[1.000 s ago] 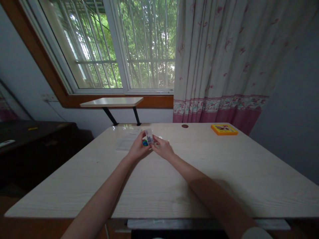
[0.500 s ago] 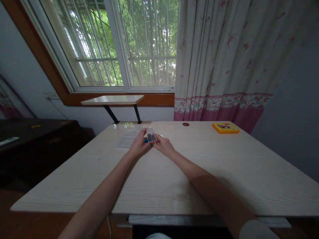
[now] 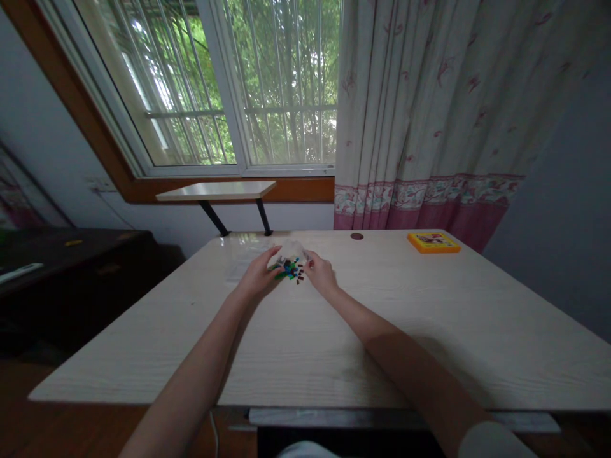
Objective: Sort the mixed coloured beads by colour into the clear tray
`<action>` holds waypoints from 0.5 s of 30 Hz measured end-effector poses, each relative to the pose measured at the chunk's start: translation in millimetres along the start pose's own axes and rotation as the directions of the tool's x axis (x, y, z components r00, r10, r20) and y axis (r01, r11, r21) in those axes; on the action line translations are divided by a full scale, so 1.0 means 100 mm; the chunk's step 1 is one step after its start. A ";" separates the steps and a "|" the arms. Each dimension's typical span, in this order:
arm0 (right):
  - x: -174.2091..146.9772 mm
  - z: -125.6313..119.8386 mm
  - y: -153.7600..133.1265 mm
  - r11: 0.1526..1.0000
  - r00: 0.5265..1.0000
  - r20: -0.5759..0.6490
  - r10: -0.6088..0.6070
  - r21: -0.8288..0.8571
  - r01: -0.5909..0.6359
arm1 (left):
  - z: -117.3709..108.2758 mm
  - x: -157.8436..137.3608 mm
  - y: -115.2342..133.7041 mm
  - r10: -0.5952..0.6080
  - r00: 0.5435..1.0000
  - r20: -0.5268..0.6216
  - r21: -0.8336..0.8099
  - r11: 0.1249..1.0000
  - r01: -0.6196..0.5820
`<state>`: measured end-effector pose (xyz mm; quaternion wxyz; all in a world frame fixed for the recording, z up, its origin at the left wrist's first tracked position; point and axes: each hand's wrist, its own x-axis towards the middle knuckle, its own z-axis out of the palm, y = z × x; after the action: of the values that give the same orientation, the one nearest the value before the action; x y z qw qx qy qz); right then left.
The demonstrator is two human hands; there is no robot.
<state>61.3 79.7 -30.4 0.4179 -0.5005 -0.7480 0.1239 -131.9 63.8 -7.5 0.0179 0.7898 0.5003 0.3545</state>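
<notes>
A small pile of loose toy bricks (image 3: 289, 270) in green, blue, grey and brown lies on the table between my hands. At its left side is my left hand (image 3: 260, 273), fingers and thumb apart, the thumb close to the bricks. My right hand (image 3: 321, 273) is at the right of the pile with its fingertips pinched on what looks like a clear plastic bag (image 3: 294, 249), which sits just behind the bricks. Some brown pieces are scattered near the right fingertips. Exact brick shapes are too small to make out.
Clear plastic sheeting (image 3: 238, 264) lies left of my left hand. A yellow-orange box (image 3: 433, 242) stands at the table's back right. A raised shelf (image 3: 217, 190) on black supports is at the back left. A round cable-hole cover (image 3: 356, 236) is set in the table (image 3: 382, 305).
Earlier both hands held a clear bag with dark pieces together. Now my hands have moved apart and loose bricks are spread on the table between them.
</notes>
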 end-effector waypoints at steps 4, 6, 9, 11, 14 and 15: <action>0.01 0.01 0.04 1.000 1.000 -0.018 0.014 0.005 -0.014 | -0.01 -0.01 -0.09 -0.005 0.999 -0.048 0.058 0.998 0.008; 0.01 0.01 0.05 1.000 1.000 -0.007 0.026 -0.016 -0.026 | -0.02 -0.01 -0.09 -0.003 0.998 -0.065 0.074 0.997 0.008; 0.01 0.01 0.06 0.997 0.998 0.020 0.064 -0.049 -0.063 | -0.02 -0.02 -0.06 -0.013 0.996 -0.093 0.096 0.995 0.022; 0.01 0.01 0.06 0.996 0.997 0.017 0.074 -0.046 -0.073 | -0.01 -0.02 -0.05 -0.009 0.994 -0.110 0.104 0.994 0.020; 0.01 0.01 0.05 0.997 0.998 0.020 0.067 -0.032 -0.066 | 0.00 -0.01 -0.05 0.014 0.994 -0.106 0.110 0.994 -0.002; 0.01 0.01 0.05 0.998 0.998 0.023 0.060 -0.024 -0.060 | 0.00 -0.01 -0.05 0.013 0.994 -0.104 0.111 0.994 -0.001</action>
<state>63.8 83.1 -33.2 0.3992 -0.5261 -0.7389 0.1337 -135.4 65.4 -9.9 -0.0532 0.7716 0.5167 0.3672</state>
